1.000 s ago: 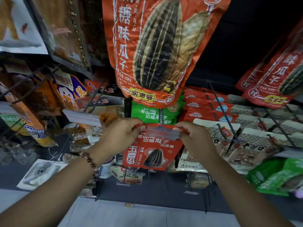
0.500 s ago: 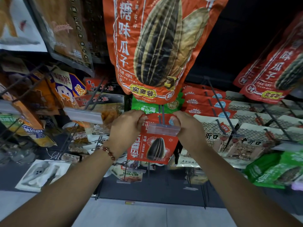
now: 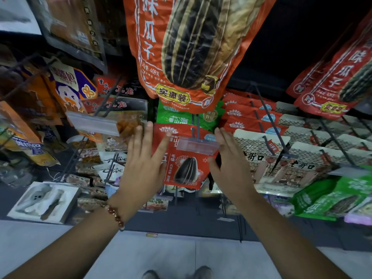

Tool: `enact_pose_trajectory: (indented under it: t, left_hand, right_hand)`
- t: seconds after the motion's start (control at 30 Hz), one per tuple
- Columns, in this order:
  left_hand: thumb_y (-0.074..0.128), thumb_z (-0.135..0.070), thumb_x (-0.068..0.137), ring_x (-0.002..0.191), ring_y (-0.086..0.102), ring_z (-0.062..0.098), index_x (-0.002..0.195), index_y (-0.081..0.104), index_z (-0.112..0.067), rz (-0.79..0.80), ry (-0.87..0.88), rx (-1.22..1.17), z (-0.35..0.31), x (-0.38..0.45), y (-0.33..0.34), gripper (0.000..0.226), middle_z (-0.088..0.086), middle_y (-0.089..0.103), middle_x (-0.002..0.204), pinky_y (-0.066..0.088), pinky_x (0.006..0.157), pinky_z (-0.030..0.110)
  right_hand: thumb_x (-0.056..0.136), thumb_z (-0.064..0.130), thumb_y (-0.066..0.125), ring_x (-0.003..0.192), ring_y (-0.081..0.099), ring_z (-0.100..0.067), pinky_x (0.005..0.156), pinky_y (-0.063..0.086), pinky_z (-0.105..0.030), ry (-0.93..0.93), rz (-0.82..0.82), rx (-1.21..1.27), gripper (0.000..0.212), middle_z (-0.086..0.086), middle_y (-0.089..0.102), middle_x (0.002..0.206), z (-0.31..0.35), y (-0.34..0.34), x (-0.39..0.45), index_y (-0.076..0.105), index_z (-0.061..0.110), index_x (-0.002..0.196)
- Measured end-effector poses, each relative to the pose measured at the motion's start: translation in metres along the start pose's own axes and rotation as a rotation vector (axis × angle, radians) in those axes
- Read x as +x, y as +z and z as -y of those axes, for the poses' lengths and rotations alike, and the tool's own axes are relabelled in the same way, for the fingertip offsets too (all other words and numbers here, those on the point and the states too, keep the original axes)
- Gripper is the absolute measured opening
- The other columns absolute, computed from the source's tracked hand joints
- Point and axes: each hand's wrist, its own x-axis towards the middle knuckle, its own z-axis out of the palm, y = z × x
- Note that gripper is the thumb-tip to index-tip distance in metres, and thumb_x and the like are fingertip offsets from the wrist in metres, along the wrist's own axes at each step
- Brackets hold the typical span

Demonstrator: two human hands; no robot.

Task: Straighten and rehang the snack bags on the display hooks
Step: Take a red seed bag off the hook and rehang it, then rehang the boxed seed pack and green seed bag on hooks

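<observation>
Small red sunflower-seed bag [image 3: 186,168] hangs flat on hook [image 3: 196,127], black seed printed; left hand [image 3: 144,168] and right hand [image 3: 229,164] flank it, fingers straight, gripping nothing.

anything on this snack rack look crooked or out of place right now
The small red sunflower seed bag between the left hand and right hand hangs slightly tilted on its hook, not square with the green bags behind it. Nothing looks spilled or torn.

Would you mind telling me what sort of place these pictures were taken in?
Most likely a shop's snack aisle: packaged sunflower seed bags hang in rows on wire display hooks, and clear price-tag holders sit at the hook ends.
</observation>
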Motion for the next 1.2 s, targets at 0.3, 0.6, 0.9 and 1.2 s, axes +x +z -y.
enact_pose_trajectory:
  t: [0.3,0.6,0.9,1.2]
  left_hand:
    - [0.061,-0.034,0.089,0.149,0.01,0.038,0.154,0.021,-0.02,0.193,0.072,-0.023,-0.045,-0.032,0.022,0.078,0.017,0.015,0.161,0.015,0.119,0.054]
    - [0.063,-0.033,0.088,0.146,0.021,0.037,0.152,0.027,-0.02,0.279,0.207,-0.019,-0.123,-0.004,0.03,0.074,0.016,0.022,0.159,0.016,0.116,0.05]
    - [0.051,-0.027,0.096,0.15,-0.004,0.029,0.156,0.005,-0.022,0.206,0.156,-0.017,-0.193,0.049,0.039,0.076,0.01,-0.002,0.164,0.003,0.119,0.044]
    - [0.051,-0.024,0.099,0.141,0.031,0.031,0.156,0.003,-0.022,0.172,-0.107,-0.011,-0.216,0.082,0.036,0.075,0.008,0.027,0.157,0.034,0.112,0.046]
  right_hand:
    - [0.098,0.024,0.053,0.149,-0.005,-0.007,0.119,0.009,-0.033,0.06,0.05,0.08,0.066,0.012,0.001,0.163,-0.043,-0.006,-0.058,0.021,0.026,0.155]
    - [0.097,0.03,0.053,0.15,-0.004,-0.012,0.123,0.009,-0.042,0.194,0.083,0.101,0.068,0.009,0.001,0.163,-0.107,-0.039,-0.081,0.017,0.028,0.155]
    - [0.1,0.037,0.043,0.15,-0.005,-0.013,0.116,0.009,-0.033,0.161,0.029,0.154,0.067,0.009,-0.007,0.163,-0.155,-0.076,-0.057,0.007,0.029,0.156]
    - [0.098,0.021,0.05,0.15,-0.001,-0.018,0.12,-0.002,-0.033,-0.07,0.089,0.132,0.073,0.003,0.002,0.164,-0.183,-0.068,-0.01,0.007,0.023,0.156]
